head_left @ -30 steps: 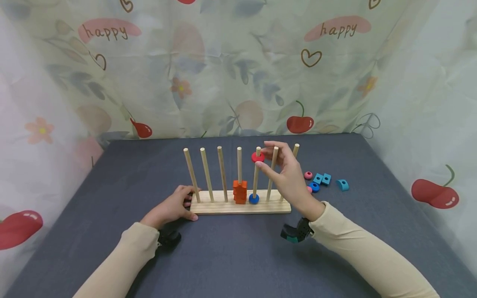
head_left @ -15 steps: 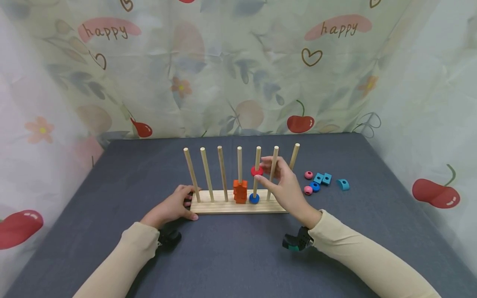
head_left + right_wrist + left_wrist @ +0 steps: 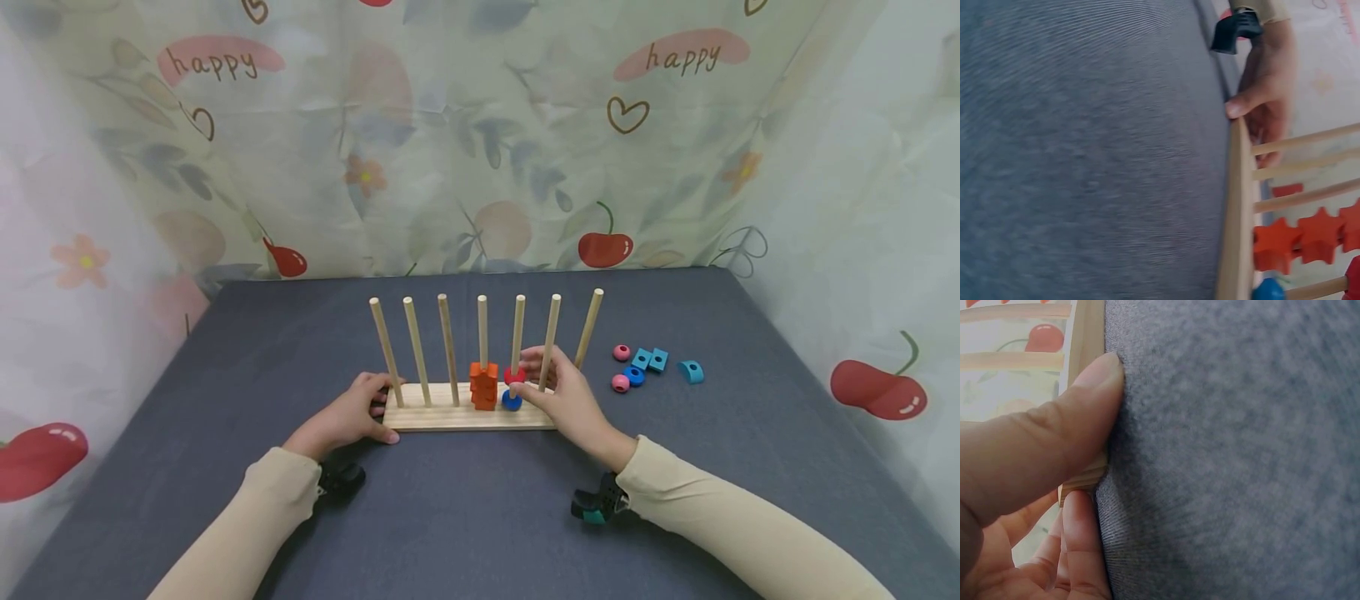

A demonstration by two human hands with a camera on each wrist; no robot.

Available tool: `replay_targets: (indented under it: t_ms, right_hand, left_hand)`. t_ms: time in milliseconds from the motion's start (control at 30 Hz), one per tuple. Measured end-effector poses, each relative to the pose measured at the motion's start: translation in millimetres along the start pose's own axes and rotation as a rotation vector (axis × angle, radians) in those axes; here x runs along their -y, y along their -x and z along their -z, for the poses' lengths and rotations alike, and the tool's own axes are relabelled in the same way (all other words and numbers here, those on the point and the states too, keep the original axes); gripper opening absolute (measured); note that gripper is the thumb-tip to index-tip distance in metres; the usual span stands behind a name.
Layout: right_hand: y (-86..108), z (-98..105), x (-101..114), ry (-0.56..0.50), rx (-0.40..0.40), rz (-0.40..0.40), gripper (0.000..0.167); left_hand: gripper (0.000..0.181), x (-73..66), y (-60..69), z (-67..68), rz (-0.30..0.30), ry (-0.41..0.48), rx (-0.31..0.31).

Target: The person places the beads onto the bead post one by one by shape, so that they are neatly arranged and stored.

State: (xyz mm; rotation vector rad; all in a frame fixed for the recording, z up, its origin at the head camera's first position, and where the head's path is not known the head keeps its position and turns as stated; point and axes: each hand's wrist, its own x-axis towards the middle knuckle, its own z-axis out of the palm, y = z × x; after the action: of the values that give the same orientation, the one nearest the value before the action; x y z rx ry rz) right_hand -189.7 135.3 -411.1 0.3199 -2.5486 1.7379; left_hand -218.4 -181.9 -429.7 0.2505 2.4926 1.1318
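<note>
In the head view my left hand (image 3: 351, 417) grips the left end of a wooden peg board (image 3: 442, 421). The left wrist view has the thumb along the board's front edge, with the fingers around its end. My right hand (image 3: 562, 400) pinches a red bead (image 3: 514, 377) threaded on the fifth peg from the left. Below it sits a blue bead (image 3: 512, 402) at the foot of that peg; bare peg shows between the two in the right wrist view. Orange star-shaped beads (image 3: 1275, 244) are stacked on the peg to the left. The right hand's fingertips are partly hidden.
Right of the board lie pink beads (image 3: 620, 383), light-blue square blocks (image 3: 657, 360), a blue bead (image 3: 634, 377) and a light-blue arched piece (image 3: 691, 372). Several bare wooden pegs (image 3: 386, 350) rise from the board. A dark cloth (image 3: 465, 517) covers the table; a printed curtain (image 3: 480, 167) hangs behind.
My right hand has slid the red bead down from near the top of the fifth peg to just above the blue bead. The left hand has stayed at the board's end.
</note>
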Motion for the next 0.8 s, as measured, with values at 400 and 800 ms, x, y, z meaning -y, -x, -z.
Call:
replay_targets:
  t_ms: [400, 800]
  right_hand:
    - [-0.8, -9, -17, 0.044, 0.026, -0.092, 0.042]
    - [-1.7, -9, -22, 0.053, 0.051, -0.117, 0.041]
  left_hand:
    - [0.085, -0.8, 1.2, 0.1, -0.007, 0.018, 0.007]
    - [0.084, 0.8, -0.5, -0.1, 0.005, 0.014, -0.001]
